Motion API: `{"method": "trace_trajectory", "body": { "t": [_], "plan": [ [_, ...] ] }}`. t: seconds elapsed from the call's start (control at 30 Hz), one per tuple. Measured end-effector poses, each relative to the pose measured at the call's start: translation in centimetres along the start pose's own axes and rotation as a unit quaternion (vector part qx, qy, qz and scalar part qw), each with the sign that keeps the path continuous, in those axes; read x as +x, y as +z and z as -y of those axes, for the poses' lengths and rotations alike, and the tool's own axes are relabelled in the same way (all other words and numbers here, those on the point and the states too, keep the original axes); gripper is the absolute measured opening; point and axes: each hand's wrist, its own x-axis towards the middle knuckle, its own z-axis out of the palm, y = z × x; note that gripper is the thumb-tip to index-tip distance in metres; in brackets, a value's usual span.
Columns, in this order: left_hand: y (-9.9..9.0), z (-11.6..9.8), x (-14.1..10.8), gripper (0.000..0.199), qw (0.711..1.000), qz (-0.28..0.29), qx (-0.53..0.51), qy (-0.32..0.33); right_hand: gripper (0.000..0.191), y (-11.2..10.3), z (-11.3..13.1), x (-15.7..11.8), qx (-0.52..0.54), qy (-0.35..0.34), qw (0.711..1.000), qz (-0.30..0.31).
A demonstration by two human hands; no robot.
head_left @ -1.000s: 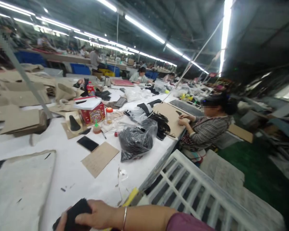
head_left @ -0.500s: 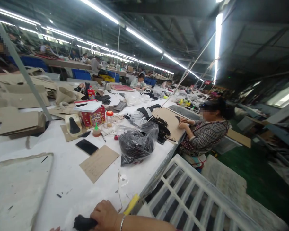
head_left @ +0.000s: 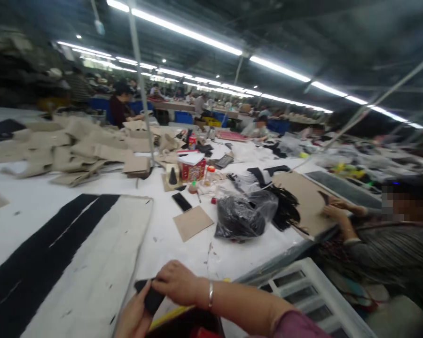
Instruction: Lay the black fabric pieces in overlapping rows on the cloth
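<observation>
At the near edge of the white table, a small black folded piece (head_left: 153, 300) of leather or fabric is between my two hands. The thumb and fingers of my left hand (head_left: 137, 311) close on its left side. My right hand (head_left: 178, 282), with a silver bangle at the wrist, grips its upper right end with curled fingers. To the left lies a pale board (head_left: 91, 263) carrying long black strips (head_left: 61, 249). Beyond my hands are a brown card (head_left: 193, 223) and a black phone (head_left: 182, 202).
A plastic bag of black pieces (head_left: 245, 216) lies ahead. Behind the phone stand a red box (head_left: 193, 170) and a glue bottle (head_left: 193, 188). Beige pieces (head_left: 74, 145) are heaped far left. A white slatted crate (head_left: 324, 295) and a co-worker (head_left: 391, 244) are at the right.
The view has swung left, bringing the black strips into sight. My right hand has lifted the black piece, and my left hand has come up to hold it too.
</observation>
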Motion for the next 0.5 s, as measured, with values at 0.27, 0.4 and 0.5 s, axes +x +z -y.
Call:
{"method": "trace_trajectory", "body": {
  "t": [0.27, 0.4, 0.5],
  "plan": [
    [-3.3, -6.7, -2.6, 0.044, 0.985, 0.126, -0.054, 0.106, 0.04, -5.5, -0.6, 7.2, 0.592, 0.27, 0.753, 0.099],
    [-5.1, -7.4, -4.0, 0.049, 0.982, 0.083, -0.075, 0.152, 0.042, -4.7, 2.1, 10.5, 0.573, 0.188, 0.756, 0.254],
    [-6.4, -7.5, -5.2, 0.048, 0.973, 0.028, -0.136, 0.184, 0.033, -3.8, 5.3, 12.2, 0.469, 0.118, 0.845, 0.227]
  ]
}}
